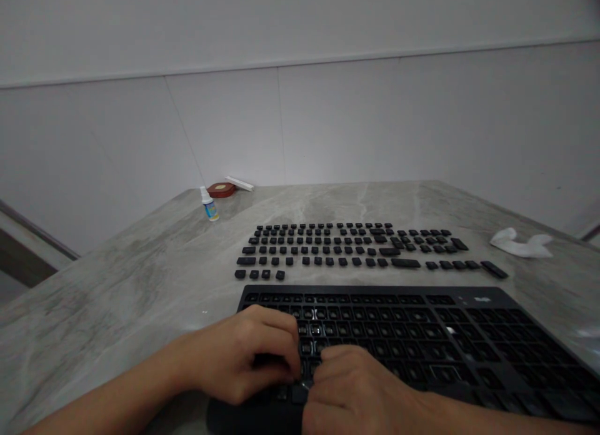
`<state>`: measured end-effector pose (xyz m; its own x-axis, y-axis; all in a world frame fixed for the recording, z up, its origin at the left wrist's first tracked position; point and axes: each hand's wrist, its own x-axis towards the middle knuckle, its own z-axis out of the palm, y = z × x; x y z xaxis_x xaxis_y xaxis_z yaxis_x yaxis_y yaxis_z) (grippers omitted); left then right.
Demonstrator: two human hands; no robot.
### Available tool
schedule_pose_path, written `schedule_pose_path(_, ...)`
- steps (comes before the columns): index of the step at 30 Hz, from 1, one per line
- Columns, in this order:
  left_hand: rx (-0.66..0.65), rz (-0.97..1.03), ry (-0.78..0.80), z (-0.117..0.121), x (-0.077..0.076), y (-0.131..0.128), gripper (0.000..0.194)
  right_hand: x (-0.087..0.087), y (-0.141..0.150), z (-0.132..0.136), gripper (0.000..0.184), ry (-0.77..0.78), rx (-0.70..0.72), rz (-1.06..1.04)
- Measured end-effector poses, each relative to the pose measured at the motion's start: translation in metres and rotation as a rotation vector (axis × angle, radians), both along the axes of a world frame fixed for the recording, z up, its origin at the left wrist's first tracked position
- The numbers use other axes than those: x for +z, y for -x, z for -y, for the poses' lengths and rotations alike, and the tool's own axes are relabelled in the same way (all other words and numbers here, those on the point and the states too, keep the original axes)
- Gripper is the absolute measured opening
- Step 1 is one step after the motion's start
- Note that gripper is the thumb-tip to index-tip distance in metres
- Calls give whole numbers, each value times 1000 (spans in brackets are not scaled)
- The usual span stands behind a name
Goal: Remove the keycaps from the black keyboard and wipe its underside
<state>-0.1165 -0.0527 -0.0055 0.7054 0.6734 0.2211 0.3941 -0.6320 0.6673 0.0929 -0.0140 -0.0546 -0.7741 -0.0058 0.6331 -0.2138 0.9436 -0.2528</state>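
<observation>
The keyboard (398,347) lies toward the near edge of the tabletop (103,285). Over its near left corner, the left hand (248,354) and right hand (360,388) nearly meet, fingers curled inward; I cannot tell whether they clamp anything. Loose keycaps (388,252) form rows beyond the keyboard. A bottle (210,208) stands near the tabletop's far left corner.
</observation>
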Motion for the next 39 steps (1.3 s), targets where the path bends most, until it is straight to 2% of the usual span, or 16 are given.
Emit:
schedule_pose_path(4, -1, 7, 28, 0, -2, 1, 14, 1, -2, 1, 45, 127, 19, 41)
schedule_pose_path(8, 49, 16, -23, -1, -5, -2, 13, 8, -9, 5, 26, 425, -148, 134)
schedule_pose_path(10, 38, 21, -47, -1, -4, -4, 13, 12, -12, 7, 18, 499, -215, 133)
schedule_pose_path(13, -23, 43, -94, -1, -4, -4, 11, 13, -13, 10, 16, 471, -215, 91)
schedule_pose_path(15, -76, 36, -179, 0, -6, -4, 12, 10, -11, 9, 19, 432, -195, 100)
schedule_pose_path(19, -108, -14, -335, 0, -10, -6, 29, 1, -5, 5, 26, 334, -140, 74)
schedule_pose_path(22, -102, -13, -390, 2, -11, -10, 38, -3, 0, 1, 29, 332, -94, 29)
schedule_pose_path(30, -130, 40, -436, 4, -14, -18, 45, -1, 1, 4, 31, 371, -104, -43)
schedule_pose_path(34, -138, 60, -450, 3, -17, -17, 44, -5, 2, 5, 34, 317, -78, -23)
schedule_pose_path(39, -133, 74, -464, 4, -16, -18, 44, -8, 3, 6, 37, 249, -127, -78)
